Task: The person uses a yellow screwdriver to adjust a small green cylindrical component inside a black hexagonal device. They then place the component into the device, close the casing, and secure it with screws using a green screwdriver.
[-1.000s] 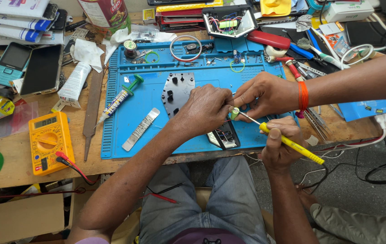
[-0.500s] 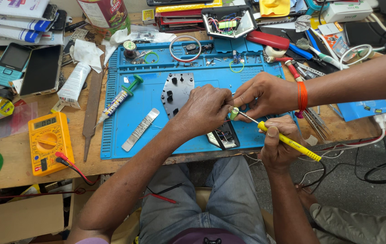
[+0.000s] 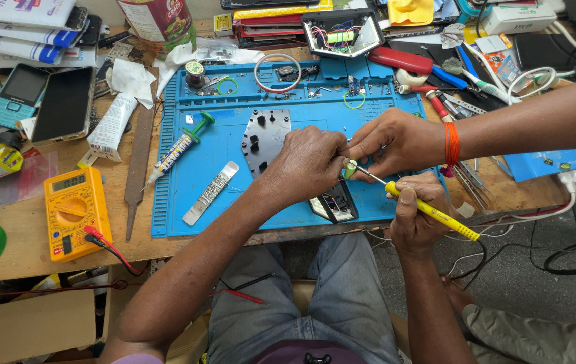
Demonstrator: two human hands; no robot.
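1. The left hand [image 3: 305,162] pinches closed on a small green part [image 3: 349,168] above the blue mat's [image 3: 234,202] front edge; a slip could drop it.
2. A co-worker's hand [image 3: 396,138] pinches the same part, fingers crowding the hot tip, so a burn seems possible.
3. The right hand [image 3: 415,216] grips the yellow soldering iron [image 3: 429,212], and the joint itself is hidden.
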